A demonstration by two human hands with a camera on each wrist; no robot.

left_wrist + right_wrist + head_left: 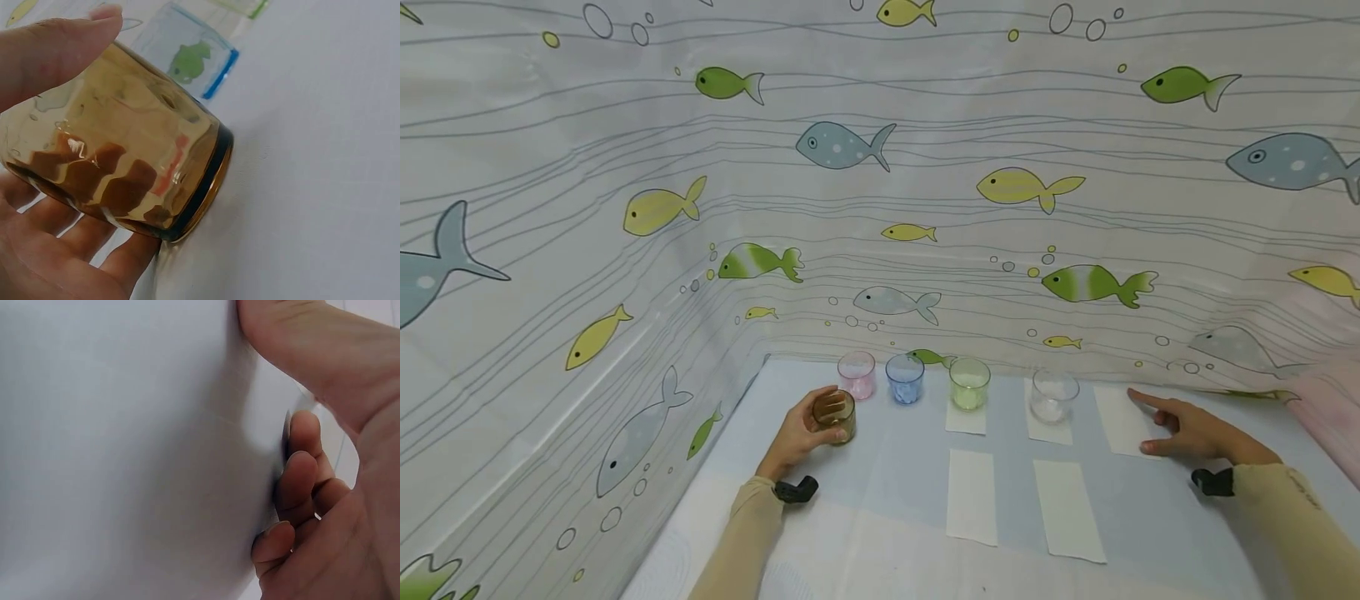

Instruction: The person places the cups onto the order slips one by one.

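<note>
An amber glass tumbler (844, 427) is in my left hand (801, 429), at the left of the row of glasses. In the left wrist view, the thumb lies along one side of the tumbler (119, 144) and the fingers curve around the other. Its base is at or just over the tabletop; I cannot tell which. At the right, my right hand (1195, 429) lies over a white paper sheet (1116, 421). Its index finger reaches the sheet's far edge, the thumb is near the right edge, and the other fingers are bent. No glass is in that hand.
Pink (857, 379), blue (905, 383), green (970, 387) and clear (1054, 400) glasses stand along the back. The green and clear ones are on paper sheets. Nearer lie two more paper sheets (972, 500) (1070, 508). A fish-print curtain (925, 192) encloses the table (865, 508).
</note>
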